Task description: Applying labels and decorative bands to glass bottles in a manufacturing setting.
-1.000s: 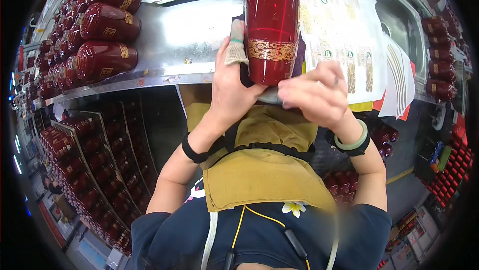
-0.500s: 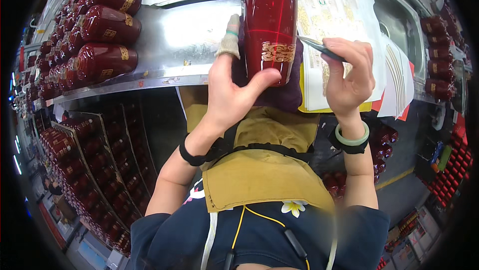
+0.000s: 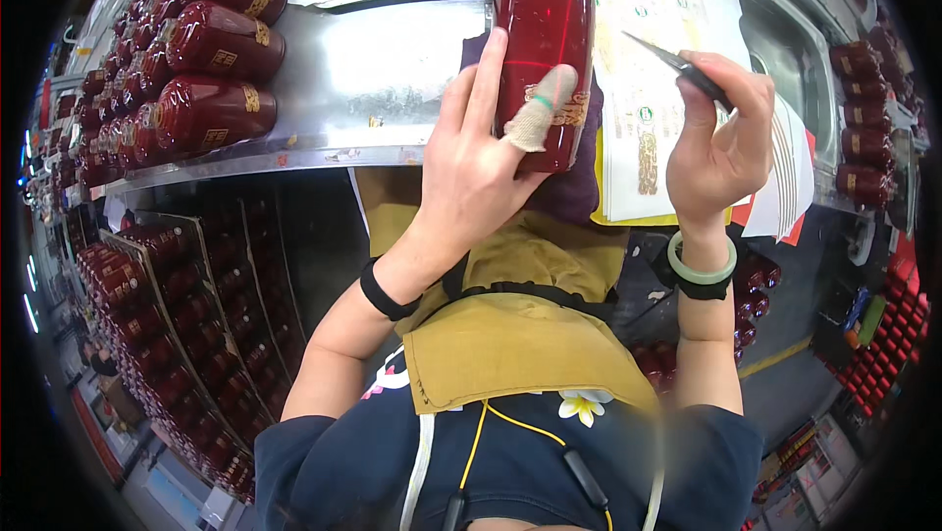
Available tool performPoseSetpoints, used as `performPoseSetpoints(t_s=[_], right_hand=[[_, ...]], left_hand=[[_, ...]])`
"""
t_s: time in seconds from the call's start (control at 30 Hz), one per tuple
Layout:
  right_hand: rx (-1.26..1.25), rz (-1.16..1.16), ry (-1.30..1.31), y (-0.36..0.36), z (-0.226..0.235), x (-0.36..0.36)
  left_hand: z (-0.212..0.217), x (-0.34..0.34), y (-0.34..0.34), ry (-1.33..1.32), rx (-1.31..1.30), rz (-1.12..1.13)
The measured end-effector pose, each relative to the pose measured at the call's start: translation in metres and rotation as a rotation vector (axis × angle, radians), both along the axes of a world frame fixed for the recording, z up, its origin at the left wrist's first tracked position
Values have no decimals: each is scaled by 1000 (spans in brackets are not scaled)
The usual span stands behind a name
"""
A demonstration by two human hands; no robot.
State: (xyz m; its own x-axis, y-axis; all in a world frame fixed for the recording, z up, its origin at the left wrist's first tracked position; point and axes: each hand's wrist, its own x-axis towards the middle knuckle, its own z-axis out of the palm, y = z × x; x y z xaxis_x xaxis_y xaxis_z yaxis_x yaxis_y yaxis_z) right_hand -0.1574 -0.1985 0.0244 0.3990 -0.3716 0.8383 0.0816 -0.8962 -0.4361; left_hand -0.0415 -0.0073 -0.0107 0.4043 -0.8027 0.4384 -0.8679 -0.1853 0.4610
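A glossy dark-red glass bottle [image 3: 546, 16] lies on a folded purple cloth [image 3: 579, 183], its neck pointing away from me. My left hand [image 3: 481, 153] grips its lower left side, thumb at the base end. The index finger, in a knitted finger cover [image 3: 538, 122], lies across the gold decal [image 3: 574, 109] and hides part of it. Pinched in my right hand [image 3: 721, 138] is a pair of dark pointed tweezers [image 3: 677, 62], tips toward the bottle but apart from it. Below that hand and to its left spread white sheets of gold decals [image 3: 633, 129].
Rows of red bottles [image 3: 221, 40] lie stacked at the left of the metal bench [image 3: 373, 70]. A sink [image 3: 790, 40] is set in at the right, with more bottles [image 3: 863, 119] beyond. Striped paper [image 3: 785, 163] lies by the bench edge. Racks of bottles [image 3: 182, 286] stand below left.
My left index finger has swung from beside the bottle onto the decal, and the thumb has slid down to the base. My right hand has drawn the tweezers right, away from the bottle.
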Motion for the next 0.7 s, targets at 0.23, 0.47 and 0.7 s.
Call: performPoseSetpoints(t_s=[0.23, 0.47, 0.7], right_hand=[[-315, 299, 419, 50, -5, -4], [-435, -7, 290, 8, 3, 32], [-325, 64, 272, 3, 8, 43]], left_hand=[[-29, 1, 12, 276, -279, 99], [-25, -7, 9, 474, -357, 110], [-24, -6, 10, 393, -373, 83]])
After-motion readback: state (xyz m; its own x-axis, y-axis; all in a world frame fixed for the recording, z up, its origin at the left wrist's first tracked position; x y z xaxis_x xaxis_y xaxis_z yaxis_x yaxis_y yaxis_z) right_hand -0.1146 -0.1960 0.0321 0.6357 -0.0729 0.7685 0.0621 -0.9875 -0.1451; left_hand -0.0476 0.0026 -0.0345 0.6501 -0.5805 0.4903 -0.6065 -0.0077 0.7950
